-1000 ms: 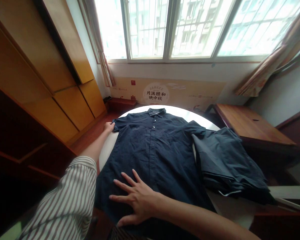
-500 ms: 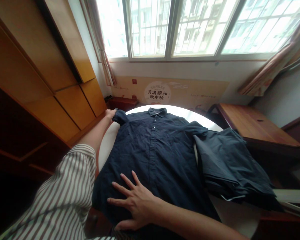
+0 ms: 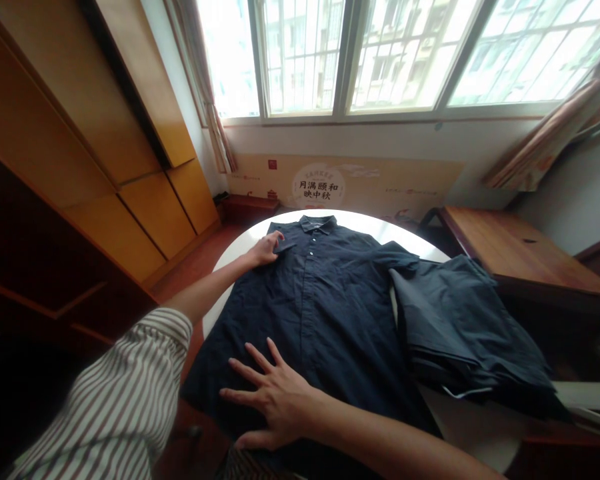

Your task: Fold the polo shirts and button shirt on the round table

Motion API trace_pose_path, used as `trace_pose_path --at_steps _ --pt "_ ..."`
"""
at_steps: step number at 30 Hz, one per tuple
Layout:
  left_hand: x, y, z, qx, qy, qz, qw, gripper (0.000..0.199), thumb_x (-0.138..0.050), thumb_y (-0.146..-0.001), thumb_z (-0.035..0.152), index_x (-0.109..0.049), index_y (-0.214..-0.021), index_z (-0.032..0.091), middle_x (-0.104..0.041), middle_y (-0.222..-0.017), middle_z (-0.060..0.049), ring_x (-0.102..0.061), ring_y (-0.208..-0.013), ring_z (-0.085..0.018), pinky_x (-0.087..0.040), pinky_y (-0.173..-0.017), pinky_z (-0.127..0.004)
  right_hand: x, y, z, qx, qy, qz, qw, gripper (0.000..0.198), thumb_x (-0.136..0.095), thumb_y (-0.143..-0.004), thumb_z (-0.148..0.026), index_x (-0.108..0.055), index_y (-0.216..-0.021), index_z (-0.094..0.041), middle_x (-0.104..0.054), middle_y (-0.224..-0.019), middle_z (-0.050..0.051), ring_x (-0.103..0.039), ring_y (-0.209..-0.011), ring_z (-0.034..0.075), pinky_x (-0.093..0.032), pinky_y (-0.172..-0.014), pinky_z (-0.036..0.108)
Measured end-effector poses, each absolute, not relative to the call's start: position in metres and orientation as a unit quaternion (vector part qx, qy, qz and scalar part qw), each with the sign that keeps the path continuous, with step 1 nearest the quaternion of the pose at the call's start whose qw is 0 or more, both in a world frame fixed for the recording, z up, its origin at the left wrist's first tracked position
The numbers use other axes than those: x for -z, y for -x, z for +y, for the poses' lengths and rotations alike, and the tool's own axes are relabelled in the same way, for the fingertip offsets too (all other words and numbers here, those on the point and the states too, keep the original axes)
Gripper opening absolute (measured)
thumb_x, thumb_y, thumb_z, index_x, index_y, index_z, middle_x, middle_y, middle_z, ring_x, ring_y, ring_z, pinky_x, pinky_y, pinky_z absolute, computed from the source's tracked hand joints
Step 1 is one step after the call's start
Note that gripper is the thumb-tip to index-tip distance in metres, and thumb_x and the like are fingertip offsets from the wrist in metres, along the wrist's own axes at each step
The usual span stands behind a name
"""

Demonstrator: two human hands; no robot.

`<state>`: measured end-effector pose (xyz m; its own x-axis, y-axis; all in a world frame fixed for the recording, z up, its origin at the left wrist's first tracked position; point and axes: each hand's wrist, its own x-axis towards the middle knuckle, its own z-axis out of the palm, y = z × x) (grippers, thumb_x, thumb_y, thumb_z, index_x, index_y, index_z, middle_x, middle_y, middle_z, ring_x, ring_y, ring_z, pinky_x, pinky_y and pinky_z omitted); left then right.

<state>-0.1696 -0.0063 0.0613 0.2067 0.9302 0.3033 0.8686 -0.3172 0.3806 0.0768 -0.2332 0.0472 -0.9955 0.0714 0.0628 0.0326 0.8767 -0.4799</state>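
Observation:
A dark navy button-up shirt (image 3: 330, 300) lies front up on a round white table (image 3: 240, 243), its collar towards the window. My left hand (image 3: 266, 249) is closed on the shirt's left-hand sleeve, which is folded inward over the chest. Near the hem, my right hand (image 3: 280, 403) rests flat on the cloth with its fingers spread. The other short sleeve (image 3: 400, 257) stretches out to the right and meets a folded pile of dark grey-blue clothing (image 3: 460, 320).
At the right stands a wooden desk (image 3: 535, 247). Wooden cabinets (image 3: 150, 207) line the left side. Behind the table are a low wall with a printed banner (image 3: 380, 183), and a barred window (image 3: 400, 60) with curtains (image 3: 535, 160). A white edge (image 3: 587, 393) shows at lower right.
My left hand has brought the sleeve inward from the table's left edge onto the shirt's chest. My right hand stays spread near the hem. The view has shifted slightly.

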Motion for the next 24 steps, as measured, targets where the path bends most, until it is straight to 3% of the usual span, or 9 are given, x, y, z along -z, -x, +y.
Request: trace_pose_path --at_steps 3,7,11,13,15,18,20,24 --pt "-0.041 0.152 -0.013 -0.212 -0.762 0.602 0.103 0.049 -0.068 -0.069 0.012 -0.058 -0.117 0.012 -0.062 -0.079 -0.003 -0.059 -0.071 -0.018 -0.044 -0.065 -0.027 -0.047 -0.076 -0.233 -0.243 0.027 -0.969 0.037 0.075 -0.057 -0.090 -0.061 -0.032 -0.155 -0.036 -0.016 -0.166 0.004 -0.004 -0.152 0.038 -0.005 -0.116 0.070" --pt "-0.031 0.156 -0.010 -0.222 -0.721 0.637 0.156 0.041 -0.073 -0.075 0.042 -0.067 -0.104 0.014 -0.065 -0.072 -0.003 -0.061 -0.065 -0.018 -0.044 -0.063 -0.027 -0.048 -0.077 -0.233 -0.245 0.024 -0.968 0.037 0.074 -0.056 -0.090 -0.061 -0.033 -0.155 -0.036 -0.015 -0.166 0.004 -0.004 -0.152 0.037 -0.004 -0.116 0.069" --pt "-0.029 0.166 0.000 -0.238 -0.705 0.639 0.192 0.049 -0.047 -0.093 0.054 -0.073 -0.087 0.014 -0.067 -0.064 -0.005 -0.063 -0.061 -0.018 -0.049 -0.066 -0.028 -0.048 -0.078 -0.233 -0.253 0.024 -0.966 0.041 0.073 -0.055 -0.091 -0.061 -0.033 -0.155 -0.035 -0.016 -0.166 0.005 -0.004 -0.152 0.037 -0.003 -0.117 0.069" --pt "-0.025 0.168 0.004 -0.254 -0.705 0.638 0.181 0.049 -0.041 -0.096 0.049 -0.073 -0.098 0.012 -0.073 -0.078 -0.009 -0.068 -0.073 -0.020 -0.052 -0.076 -0.030 -0.048 -0.078 -0.233 -0.250 0.024 -0.967 0.039 0.073 -0.055 -0.091 -0.061 -0.033 -0.155 -0.035 -0.016 -0.166 0.005 -0.004 -0.152 0.037 -0.003 -0.117 0.069" --pt "-0.019 0.169 0.006 -0.253 -0.715 0.632 0.157 0.044 -0.047 -0.095 0.046 -0.070 -0.115 0.014 -0.072 -0.113 -0.014 -0.067 -0.104 -0.023 -0.049 -0.096 -0.034 -0.047 -0.077 -0.234 -0.246 0.025 -0.968 0.040 0.072 -0.055 -0.091 -0.060 -0.033 -0.155 -0.035 -0.016 -0.166 0.005 -0.004 -0.152 0.037 -0.003 -0.117 0.069" --pt "-0.010 0.173 0.010 -0.162 -0.728 0.657 0.109 0.054 -0.047 -0.095 0.048 -0.053 -0.142 0.022 -0.040 -0.157 -0.010 -0.035 -0.145 -0.028 -0.025 -0.119 -0.051 -0.048 -0.078 -0.234 -0.243 0.024 -0.969 0.045 0.071 -0.054 -0.092 -0.060 -0.033 -0.155 -0.036 -0.016 -0.166 0.005 -0.002 -0.152 0.036 -0.002 -0.117 0.069" --pt "-0.007 0.178 0.015 -0.076 -0.711 0.693 0.086 0.064 -0.037 -0.097 0.056 -0.036 -0.154 0.027 -0.022 -0.165 -0.006 -0.020 -0.151 -0.030 -0.013 -0.119 -0.062 -0.047 -0.079 -0.233 -0.244 0.025 -0.968 0.045 0.071 -0.054 -0.092 -0.060 -0.032 -0.155 -0.036 -0.015 -0.166 0.004 -0.001 -0.152 0.036 -0.002 -0.117 0.069" --pt "-0.007 0.185 0.024 -0.023 -0.666 0.742 0.074 0.074 -0.022 -0.096 0.066 -0.018 -0.160 0.028 -0.010 -0.167 -0.004 -0.011 -0.153 -0.031 -0.013 -0.118 -0.065 -0.043 -0.080 -0.232 -0.242 0.023 -0.969 0.055 0.072 -0.054 -0.092 -0.061 -0.030 -0.156 -0.037 -0.015 -0.166 0.004 -0.003 -0.152 0.037 -0.003 -0.117 0.069"
